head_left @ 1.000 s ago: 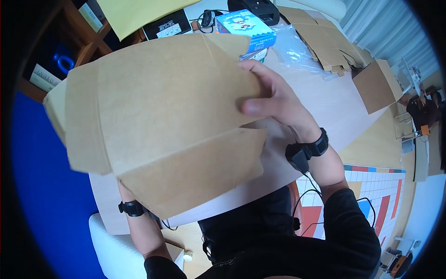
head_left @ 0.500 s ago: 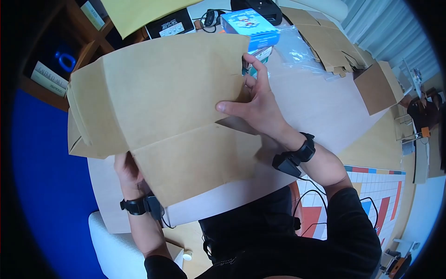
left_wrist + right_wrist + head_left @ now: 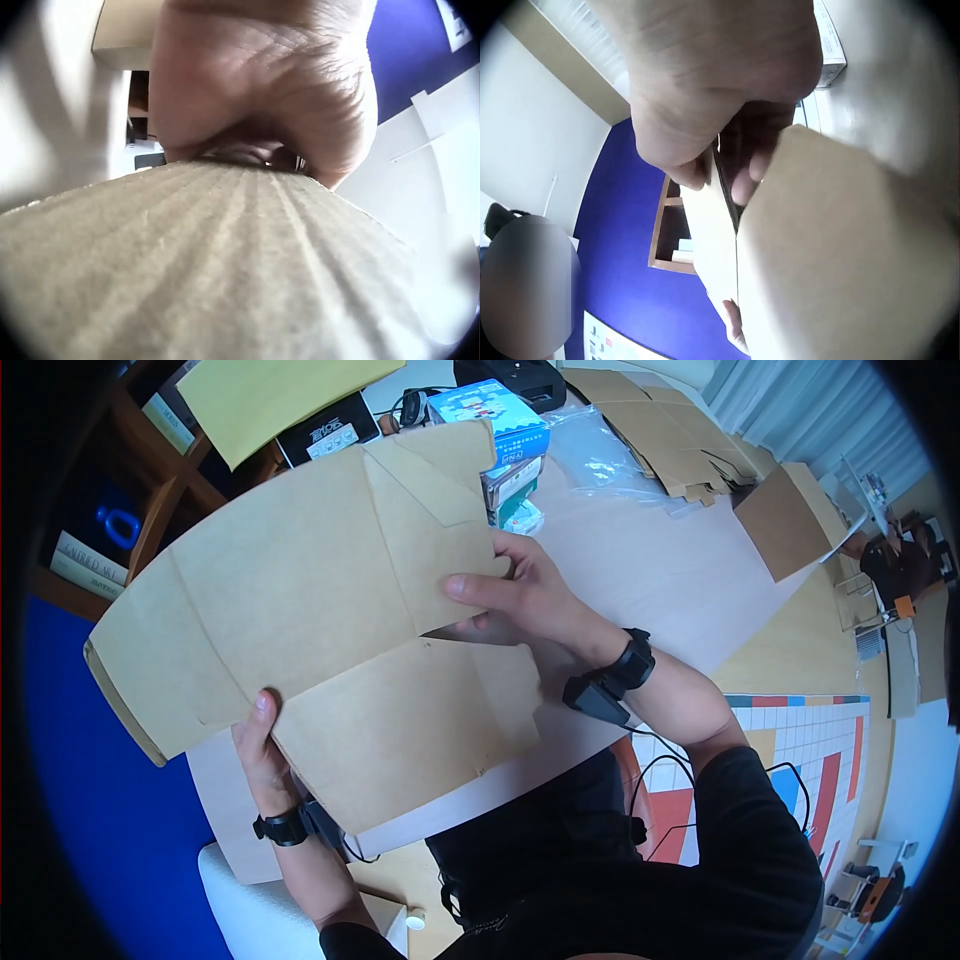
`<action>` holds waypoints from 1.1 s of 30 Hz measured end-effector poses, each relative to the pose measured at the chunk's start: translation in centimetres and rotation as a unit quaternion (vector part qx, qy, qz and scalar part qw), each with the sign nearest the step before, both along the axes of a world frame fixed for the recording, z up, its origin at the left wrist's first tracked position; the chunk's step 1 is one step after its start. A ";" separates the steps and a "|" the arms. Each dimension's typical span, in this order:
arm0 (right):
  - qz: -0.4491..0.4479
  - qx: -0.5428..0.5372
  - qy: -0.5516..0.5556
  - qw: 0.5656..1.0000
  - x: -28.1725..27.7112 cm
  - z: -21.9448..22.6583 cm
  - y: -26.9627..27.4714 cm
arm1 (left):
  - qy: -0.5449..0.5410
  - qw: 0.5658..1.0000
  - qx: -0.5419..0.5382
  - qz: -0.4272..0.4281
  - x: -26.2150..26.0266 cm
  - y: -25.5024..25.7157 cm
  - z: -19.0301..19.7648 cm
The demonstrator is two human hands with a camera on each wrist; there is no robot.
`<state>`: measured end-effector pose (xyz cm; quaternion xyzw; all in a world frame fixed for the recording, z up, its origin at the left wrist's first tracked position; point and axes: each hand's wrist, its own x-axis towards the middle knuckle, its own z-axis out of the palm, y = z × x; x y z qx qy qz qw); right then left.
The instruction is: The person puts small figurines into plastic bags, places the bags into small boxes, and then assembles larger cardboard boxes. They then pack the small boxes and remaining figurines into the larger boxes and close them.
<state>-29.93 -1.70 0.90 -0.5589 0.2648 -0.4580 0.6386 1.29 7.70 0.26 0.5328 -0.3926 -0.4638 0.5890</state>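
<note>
A brown piece of creased cardboard (image 3: 300,590), like a partly folded box, is held up over the table in the head view. A slit on its right side parts the large panel from the lower flap (image 3: 410,730). My left hand (image 3: 262,755) grips the near left edge, thumb on top and fingers hidden beneath. With its thumb on the large panel beside the slit, my right hand (image 3: 535,592) pinches the right side. Cardboard (image 3: 225,262) fills the lower left wrist view. The right wrist view shows fingers behind a panel (image 3: 840,240).
Behind the cardboard stand a stack topped by a blue box (image 3: 490,410) and a black box (image 3: 328,430). Clear plastic wrap (image 3: 600,455), flattened cardboard (image 3: 660,430) and an open carton (image 3: 785,525) lie on the table (image 3: 640,570). A wooden shelf (image 3: 150,520) stands at left.
The cardboard's left end has swung out and down, lying flatter, and its upper right flap shows again. My left thumb has come onto its top face. My right hand has shifted slightly left and down.
</note>
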 end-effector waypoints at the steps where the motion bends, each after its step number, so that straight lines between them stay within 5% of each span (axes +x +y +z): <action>1: 0.050 0.042 -0.011 0.998 -0.5 0.2 -0.2 | 0.043 0.999 -0.009 -0.016 0.3 0.1 -0.1; 5: 0.113 0.090 -0.015 0.989 -0.9 0.9 -0.1 | 0.037 0.998 -0.036 -0.046 2.0 0.2 -1.6; 11: 0.022 -0.052 0.020 0.998 -3.7 5.2 1.3 | 0.148 0.968 -0.184 0.084 -0.1 -1.6 -0.7; 15: -0.085 -0.155 -0.031 0.984 -8.9 8.3 0.2 | 0.164 0.954 -0.231 -0.094 2.0 -2.6 -1.3; 19: -0.282 -0.339 -0.141 0.887 -14.1 12.2 -1.2 | 0.101 0.963 -0.231 -0.091 0.7 -3.7 -1.2; 22: -0.448 -0.467 -0.080 0.759 -16.1 13.1 -3.5 | 0.109 0.966 -0.218 -0.086 0.3 -5.2 -1.8; 25: -0.516 -0.543 0.152 0.644 -23.0 10.3 -7.3 | 0.106 0.971 -0.196 -0.083 0.1 -5.6 -1.9; 33: -0.482 -0.461 0.364 0.650 -26.6 3.0 -5.3 | 0.086 0.982 -0.152 -0.071 0.4 -5.6 -2.6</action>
